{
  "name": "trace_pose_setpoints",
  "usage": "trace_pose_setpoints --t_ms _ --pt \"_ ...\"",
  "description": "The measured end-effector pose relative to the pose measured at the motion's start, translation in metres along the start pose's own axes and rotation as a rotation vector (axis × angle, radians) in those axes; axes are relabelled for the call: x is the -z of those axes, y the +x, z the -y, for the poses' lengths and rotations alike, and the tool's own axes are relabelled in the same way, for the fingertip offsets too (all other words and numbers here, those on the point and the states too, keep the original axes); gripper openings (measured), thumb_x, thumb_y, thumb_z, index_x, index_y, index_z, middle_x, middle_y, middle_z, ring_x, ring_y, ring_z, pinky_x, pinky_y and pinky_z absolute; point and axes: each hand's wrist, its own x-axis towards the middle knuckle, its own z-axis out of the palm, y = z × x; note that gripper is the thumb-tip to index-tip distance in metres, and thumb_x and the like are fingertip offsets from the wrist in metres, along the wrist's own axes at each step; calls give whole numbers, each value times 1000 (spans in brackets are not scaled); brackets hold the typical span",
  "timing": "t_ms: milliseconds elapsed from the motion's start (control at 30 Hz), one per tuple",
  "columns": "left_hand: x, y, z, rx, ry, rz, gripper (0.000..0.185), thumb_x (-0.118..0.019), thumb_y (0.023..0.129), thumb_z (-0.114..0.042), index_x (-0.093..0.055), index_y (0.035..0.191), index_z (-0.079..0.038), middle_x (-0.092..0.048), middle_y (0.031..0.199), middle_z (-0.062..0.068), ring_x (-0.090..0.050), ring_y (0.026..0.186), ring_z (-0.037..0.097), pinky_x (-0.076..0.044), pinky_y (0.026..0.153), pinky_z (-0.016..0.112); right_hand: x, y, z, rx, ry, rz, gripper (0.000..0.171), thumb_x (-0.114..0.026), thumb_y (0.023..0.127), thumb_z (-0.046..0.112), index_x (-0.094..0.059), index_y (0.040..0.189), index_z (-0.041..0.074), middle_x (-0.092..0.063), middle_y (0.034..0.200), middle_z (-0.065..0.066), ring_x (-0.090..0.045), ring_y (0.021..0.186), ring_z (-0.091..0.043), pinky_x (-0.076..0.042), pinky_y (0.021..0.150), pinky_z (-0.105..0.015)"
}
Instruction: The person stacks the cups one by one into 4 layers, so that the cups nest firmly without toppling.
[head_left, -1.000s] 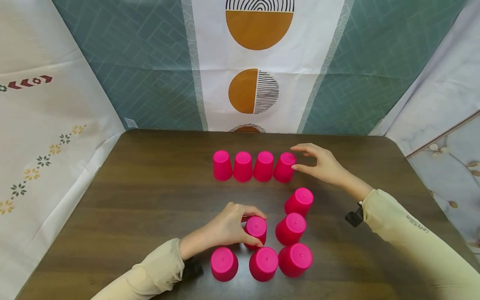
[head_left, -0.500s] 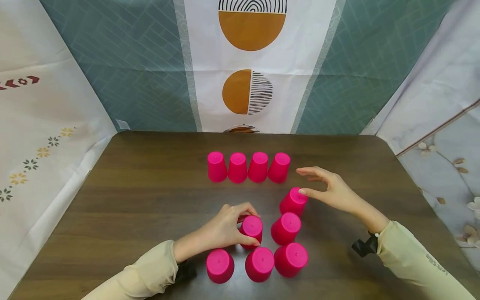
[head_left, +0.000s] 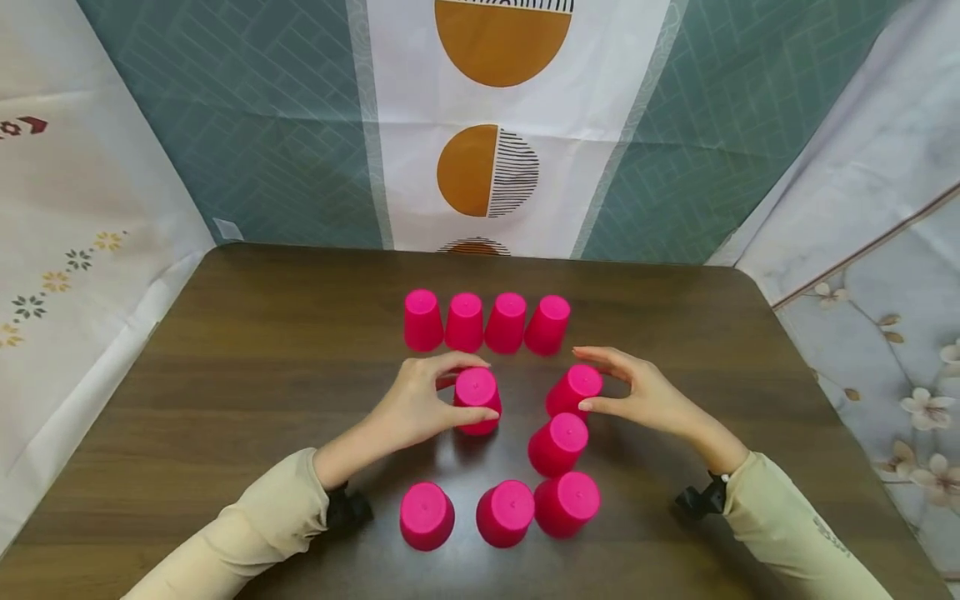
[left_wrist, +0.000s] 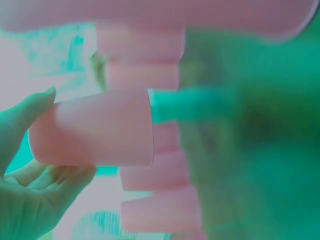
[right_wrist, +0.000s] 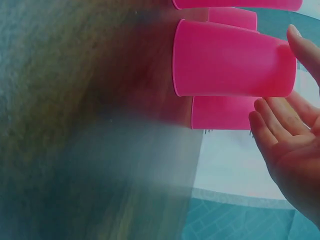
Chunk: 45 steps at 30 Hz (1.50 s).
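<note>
My left grip (head_left: 420,404) had one inverted pink cup (head_left: 477,400) pinched, thumb on the near wall and fingers curled over the far side; it looked lifted slightly off the worktop (head_left: 247,375), just short of the back row of four cups (head_left: 486,322). My right grip (head_left: 637,396) stood with fingers fairly straight around a second cup (head_left: 574,390), fingertips (head_left: 592,406) touching its wall near the top; whether it was properly gripped I could not tell. That cup headed a line with two more cups (head_left: 561,471) behind it, toward me.

Judgement: the carried cup wanted a light, level hold so its rim cleared neighbours, set down square.

Compared with a second earlier, my left grip had carried its cup away from the near cluster toward the back row, leaving two cups (head_left: 465,515) behind; my right grip had withdrawn from the back row's end cup to the second cup.
</note>
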Motion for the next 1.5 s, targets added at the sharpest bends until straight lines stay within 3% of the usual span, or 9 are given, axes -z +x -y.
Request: trace_pose_setpoints --t_ms 300,533,667,900,1167,1500 --pt "52 37 -7 -50 122 -235 52 -86 66 -20 -66 114 -13 -61 106 1 -57 95 14 -54 78 35 -2 -4 -2 -9 -14 -21 66 -78 75 26 -50 134 14 -56 128 -4 -57 112 -22 -44 96 -46" --pt "67 64 -9 78 -85 -290 62 -83 70 -17 -53 124 -8 -60 114 7 -61 103 18 -48 93 33 -6 -6 -4 -14 -27 -37 66 -79 74 13 -49 133 8 -58 125 -7 -59 108 -23 -46 94 -45" --pt "69 76 -3 122 -112 -309 57 -81 72 -20 -53 120 -7 -59 115 7 -61 103 19 -48 93 32 -10 -6 -5 -17 -21 -47 66 -78 74 8 -49 132 5 -59 123 -10 -59 107 -25 -47 93 -44" --pt "75 90 8 155 -113 -304 53 -78 76 -22 -54 121 -8 -58 116 7 -61 105 19 -47 95 31 -15 -8 -8 -6 42 -55 58 -78 76 16 -51 127 11 -61 116 -2 -61 104 -14 -47 89 -19" --pt "78 97 19 178 -126 -211 54 -76 78 -20 -54 126 -10 -58 120 5 -59 111 19 -45 97 30 -15 -8 -8 96 70 -35 56 -77 76 14 -51 125 8 -64 109 -4 -64 98 -12 -51 83 -20" --pt "80 100 28 204 -118 -143 54 -74 79 -22 -53 128 -11 -60 117 5 -61 107 19 -52 85 31 -15 -8 -8 108 39 -33 57 -77 75 11 -51 126 9 -65 108 -4 -65 96 -10 -51 82 -20"
